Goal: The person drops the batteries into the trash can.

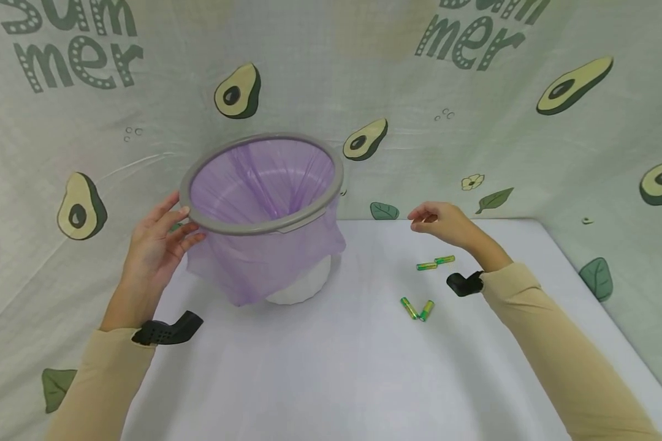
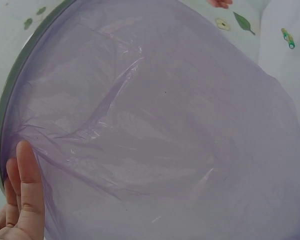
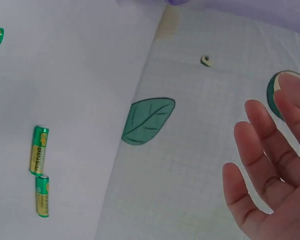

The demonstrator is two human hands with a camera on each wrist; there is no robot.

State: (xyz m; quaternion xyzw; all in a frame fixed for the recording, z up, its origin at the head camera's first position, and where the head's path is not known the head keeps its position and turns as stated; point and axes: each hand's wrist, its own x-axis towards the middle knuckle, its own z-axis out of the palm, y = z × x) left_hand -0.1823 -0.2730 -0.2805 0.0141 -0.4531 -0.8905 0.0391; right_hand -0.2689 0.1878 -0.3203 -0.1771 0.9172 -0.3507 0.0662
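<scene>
A trash bin (image 1: 303, 286) stands on the left of the table, with a grey ring rim (image 1: 339, 177) and a thin purple bag (image 1: 254, 257) lining it and hanging over its outside. My left hand (image 1: 157, 242) holds the rim at its left side. In the left wrist view, fingers (image 2: 30, 185) lie against the bag just under the ring. My right hand (image 1: 441, 222) hovers over the far part of the table, fingers loosely bent, holding nothing. Below it, two green-and-gold batteries (image 1: 444, 260) lie end to end. Nearer the front, another two batteries (image 1: 427, 310) form a V.
A white table (image 1: 331, 373) carries the bin and batteries. Behind and beside it hangs a pale cloth (image 1: 298, 55) printed with avocados, leaves and lettering. The bin's rim stands well above the tabletop.
</scene>
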